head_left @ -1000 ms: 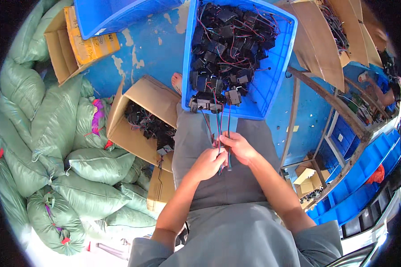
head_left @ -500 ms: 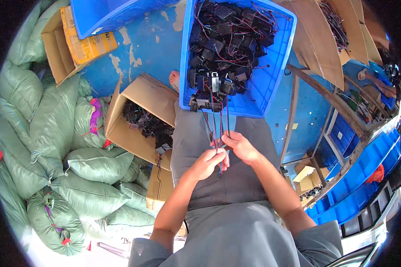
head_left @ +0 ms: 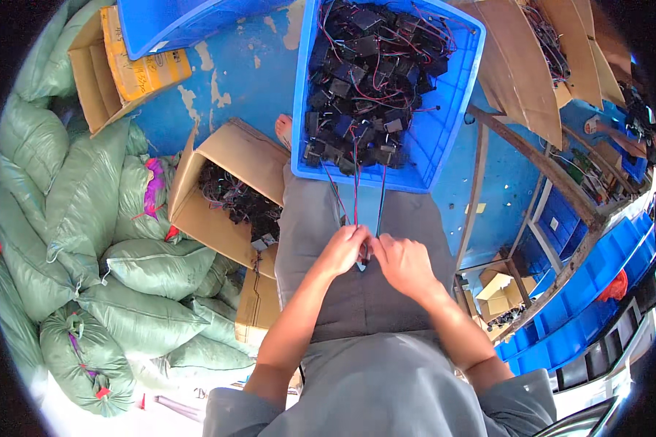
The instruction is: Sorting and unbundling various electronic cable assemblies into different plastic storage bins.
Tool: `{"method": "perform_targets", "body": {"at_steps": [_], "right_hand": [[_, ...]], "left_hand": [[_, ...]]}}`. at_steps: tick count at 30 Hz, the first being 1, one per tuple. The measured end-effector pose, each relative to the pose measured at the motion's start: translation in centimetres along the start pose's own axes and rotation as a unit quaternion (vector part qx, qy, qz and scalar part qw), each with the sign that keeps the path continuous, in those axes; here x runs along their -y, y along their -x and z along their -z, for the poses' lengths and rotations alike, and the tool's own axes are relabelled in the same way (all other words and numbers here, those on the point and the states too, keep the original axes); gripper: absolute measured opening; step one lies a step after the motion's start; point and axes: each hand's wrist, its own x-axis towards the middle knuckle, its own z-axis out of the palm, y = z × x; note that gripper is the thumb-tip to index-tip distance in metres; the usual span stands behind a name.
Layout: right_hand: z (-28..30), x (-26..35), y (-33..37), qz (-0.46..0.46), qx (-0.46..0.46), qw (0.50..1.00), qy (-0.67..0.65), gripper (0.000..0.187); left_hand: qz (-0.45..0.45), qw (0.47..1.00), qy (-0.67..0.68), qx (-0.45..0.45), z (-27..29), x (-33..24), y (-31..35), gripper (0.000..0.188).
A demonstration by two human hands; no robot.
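Both hands meet in front of my lap, close together over my grey trousers. My left hand [head_left: 342, 250] is closed round thin red and black wires [head_left: 356, 191]. Beside it, my right hand [head_left: 403, 264] is closed on the same bundle, fingers curled in. The wires run up over the near rim of a blue plastic crate [head_left: 436, 156] to small black boxy parts [head_left: 364, 135] at its near edge. Many such parts with loose red and black leads fill most of the crate. The wire ends are hidden in my fingers.
Left of my legs an open cardboard box [head_left: 235, 162] holds more dark wired parts. Stuffed green sacks [head_left: 87, 189] are piled farther left. Another blue crate [head_left: 175, 29] and a yellow-taped carton [head_left: 149, 73] stand at the back left. A rusty frame [head_left: 539, 164] rises on the right.
My hands have drawn together, the left one rising slightly and the right one turning over the wires. The parts at the crate's near rim have shifted back and spread apart.
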Motion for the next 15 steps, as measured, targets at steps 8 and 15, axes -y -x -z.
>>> {"method": "perform_targets", "body": {"at_steps": [8, 15], "right_hand": [[-1.8, 0.5, 1.4, -0.018, -0.016, 0.999, -0.024, 0.023], [-3.5, -0.3, 1.2, -0.108, -0.003, 0.982, -0.156, 0.022]], "left_hand": [[0.034, 0.999, -0.023, 0.032, -0.9, -0.3, -1.1, 0.035], [0.034, 0.999, 0.028, 0.023, -1.2, -0.2, -1.3, 0.036]]}}
